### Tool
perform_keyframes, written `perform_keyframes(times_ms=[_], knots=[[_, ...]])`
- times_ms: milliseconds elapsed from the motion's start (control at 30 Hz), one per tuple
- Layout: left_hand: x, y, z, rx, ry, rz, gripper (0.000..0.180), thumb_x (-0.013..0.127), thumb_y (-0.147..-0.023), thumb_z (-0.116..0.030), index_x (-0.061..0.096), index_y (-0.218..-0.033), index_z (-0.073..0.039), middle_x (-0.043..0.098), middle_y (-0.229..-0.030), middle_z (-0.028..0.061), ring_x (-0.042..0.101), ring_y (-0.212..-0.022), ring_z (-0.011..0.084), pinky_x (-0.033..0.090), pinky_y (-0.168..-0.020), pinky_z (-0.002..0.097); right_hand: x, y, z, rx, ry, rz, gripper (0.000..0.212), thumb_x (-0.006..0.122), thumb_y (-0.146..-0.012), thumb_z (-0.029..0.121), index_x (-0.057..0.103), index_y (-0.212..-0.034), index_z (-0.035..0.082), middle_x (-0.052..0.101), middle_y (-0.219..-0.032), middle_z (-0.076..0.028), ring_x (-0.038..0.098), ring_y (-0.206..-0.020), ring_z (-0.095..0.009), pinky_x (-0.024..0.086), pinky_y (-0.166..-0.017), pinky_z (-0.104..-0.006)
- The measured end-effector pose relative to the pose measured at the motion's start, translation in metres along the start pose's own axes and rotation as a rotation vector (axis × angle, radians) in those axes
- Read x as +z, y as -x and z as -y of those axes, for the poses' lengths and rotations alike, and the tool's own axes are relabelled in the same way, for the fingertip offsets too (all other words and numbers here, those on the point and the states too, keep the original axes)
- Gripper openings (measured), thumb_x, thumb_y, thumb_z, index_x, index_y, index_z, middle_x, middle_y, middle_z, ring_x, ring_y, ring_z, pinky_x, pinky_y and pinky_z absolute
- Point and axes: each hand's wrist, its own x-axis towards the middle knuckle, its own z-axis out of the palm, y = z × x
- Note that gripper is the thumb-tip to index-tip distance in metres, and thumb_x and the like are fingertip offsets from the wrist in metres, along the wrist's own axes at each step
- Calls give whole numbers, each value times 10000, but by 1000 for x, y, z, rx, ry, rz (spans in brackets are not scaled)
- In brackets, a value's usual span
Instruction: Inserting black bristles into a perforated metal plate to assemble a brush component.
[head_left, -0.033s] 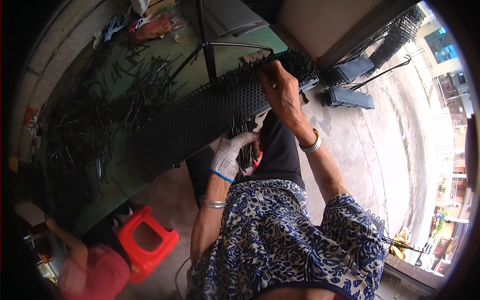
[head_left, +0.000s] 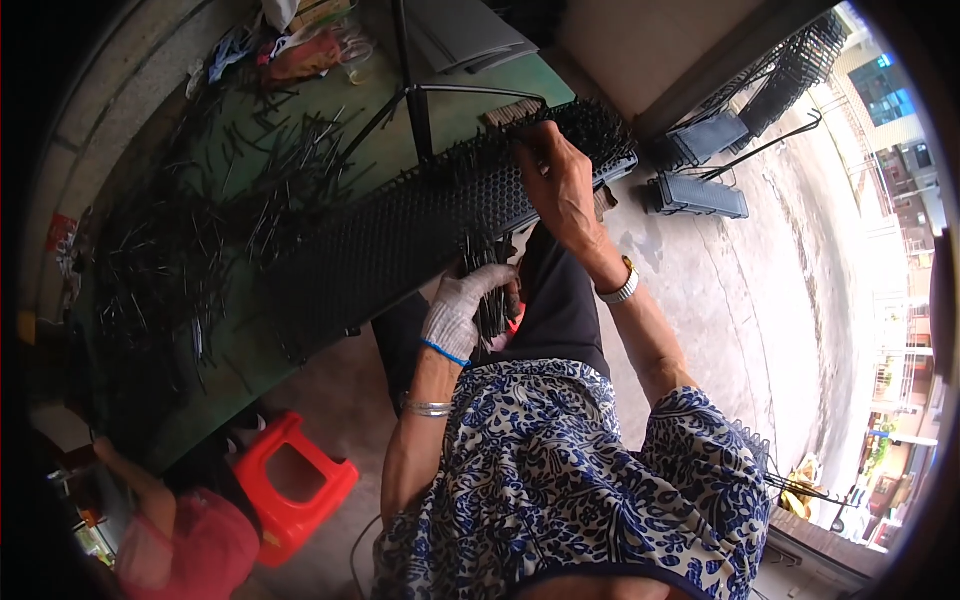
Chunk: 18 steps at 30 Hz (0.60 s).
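Observation:
A long black panel full of small round holes (head_left: pixel 400 225) lies slantwise along the near edge of the green table. Thin black rods (head_left: pixel 595 130) stand up from it in a dense band on its far side. My left hand (head_left: pixel 455 312), in a white knitted glove with a blue cuff, is closed around a bundle of black rods (head_left: pixel 490 318) just below the panel's near edge. My bare right hand (head_left: pixel 565 190) is over the panel's right part, its fingers pinched together at the standing rods. Whatever those fingertips hold is hidden.
Loose black rods (head_left: pixel 290 150) lie heaped across the green table (head_left: pixel 250 385). A black metal stand (head_left: pixel 418 120) rises behind the panel. A red plastic stool (head_left: pixel 280 530) stands at lower left, beside another person in pink (head_left: pixel 205 550). Dark racks (head_left: pixel 705 195) are on the floor at right.
My right hand and forearm have shifted very slightly to the left. Nothing else has visibly changed.

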Motion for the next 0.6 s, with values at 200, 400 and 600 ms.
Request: perform_keyframes(times_ms=[200,400,600], knots=[[1,3,-2,-60,38,43,159,686,-782,-50,640,-931,-17,619,-639,69,611,-506,180,509,-430,302,18,10,-14,51,1,95,72,599,-875,39,567,-938,27,600,-799,-138,605,-672,-253,479,-596,-342],[0,0,0,-55,59,105,185,686,-789,-63,643,-960,-8,631,-658,72,614,-511,174,518,-463,289,16,15,-11,-11,249,187,125,643,-858,117,663,-971,66,537,-760,-130,600,-726,-287,476,-635,-351],[-2,4,0,-20,-69,100,204,686,-792,-81,639,-972,3,634,-669,75,618,-521,168,511,-462,286,-24,7,11,449,-266,688,244,683,-865,217,678,-1024,32,675,-908,-80,632,-845,-160,493,-736,-276]])
